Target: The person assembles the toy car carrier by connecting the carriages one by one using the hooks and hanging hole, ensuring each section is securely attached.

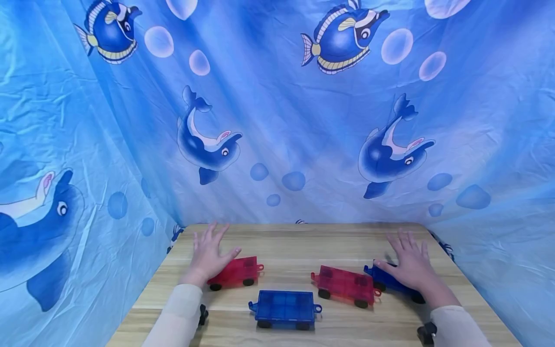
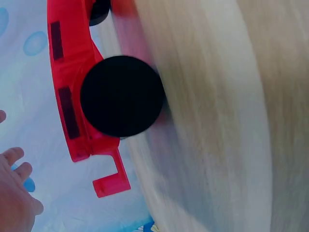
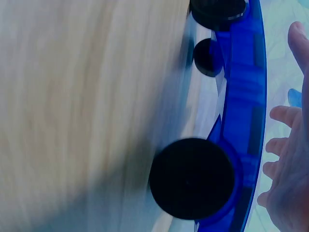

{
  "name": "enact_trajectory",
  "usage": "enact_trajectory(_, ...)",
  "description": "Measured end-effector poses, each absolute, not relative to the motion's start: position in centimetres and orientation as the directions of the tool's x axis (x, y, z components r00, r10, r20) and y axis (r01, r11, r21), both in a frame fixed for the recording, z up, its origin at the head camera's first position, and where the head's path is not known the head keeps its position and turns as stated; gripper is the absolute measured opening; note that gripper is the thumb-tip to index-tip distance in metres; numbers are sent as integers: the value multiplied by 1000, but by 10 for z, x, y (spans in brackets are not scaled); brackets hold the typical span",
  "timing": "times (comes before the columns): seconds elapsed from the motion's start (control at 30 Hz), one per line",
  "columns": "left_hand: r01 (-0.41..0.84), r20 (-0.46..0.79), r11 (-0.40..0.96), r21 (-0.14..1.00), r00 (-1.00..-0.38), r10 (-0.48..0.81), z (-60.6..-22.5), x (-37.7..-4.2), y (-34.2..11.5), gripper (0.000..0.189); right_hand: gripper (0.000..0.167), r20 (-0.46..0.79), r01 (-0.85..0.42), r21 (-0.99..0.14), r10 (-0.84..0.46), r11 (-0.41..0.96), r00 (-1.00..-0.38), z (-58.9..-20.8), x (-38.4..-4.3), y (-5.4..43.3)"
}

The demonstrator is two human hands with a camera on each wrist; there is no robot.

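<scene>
Neither of your hands grips anything: your left hand (image 1: pixel 209 253) lies with straight, spread fingers over the left end of a red toy wagon (image 1: pixel 237 272), and your right hand (image 1: pixel 409 264) lies the same way, fingers fanned and flat, on a dark blue wagon (image 1: pixel 390 282). From the head view I cannot tell how firmly either palm presses down.

Both wagons stand on their black wheels on the wooden table (image 1: pixel 286 241). The left wrist view shows the red wagon's wheel (image 2: pixel 120 95) and its hook-shaped coupling (image 2: pixel 112 179) close up; the right wrist view shows the blue wagon's near wheel (image 3: pixel 191 178) against the wood grain, with your fingers (image 3: pixel 285 145) beside the body.

Between your hands sits a second red wagon (image 1: pixel 345 285), just beside the dark blue one and seemingly touching it at the end. A lighter blue wagon (image 1: pixel 285 308) stands nearer to you, apart from the others.

As a judgement, if you roll these, keep your palms flat and centred over each body so the wheels stay on the table, and press lightly, since the translucent plastic looks thin. Watch the small hooks at the ends; they could catch on a neighbouring wagon.

A blue cloth printed with fish and dolphins (image 1: pixel 277 120) hangs behind and around the table.
</scene>
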State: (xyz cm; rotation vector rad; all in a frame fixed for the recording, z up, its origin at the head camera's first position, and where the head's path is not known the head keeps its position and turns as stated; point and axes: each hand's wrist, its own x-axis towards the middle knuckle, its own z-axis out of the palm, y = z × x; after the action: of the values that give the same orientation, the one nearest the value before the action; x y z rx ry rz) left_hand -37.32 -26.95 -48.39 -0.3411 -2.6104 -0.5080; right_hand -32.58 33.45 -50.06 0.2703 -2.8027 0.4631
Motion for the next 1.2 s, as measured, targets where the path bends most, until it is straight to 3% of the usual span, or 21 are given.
enact_trajectory(0.6,359,477,871,335,-862,172,-485,-363,-261,91,103,364,-304,-306,-184,902,-913,-502,-328,316)
enact_trajectory(1.2,354,358,845,402,-910,210,-487,-347,-251,92,97,369,-357,-398,-209,845,-906,-500,-321,275)
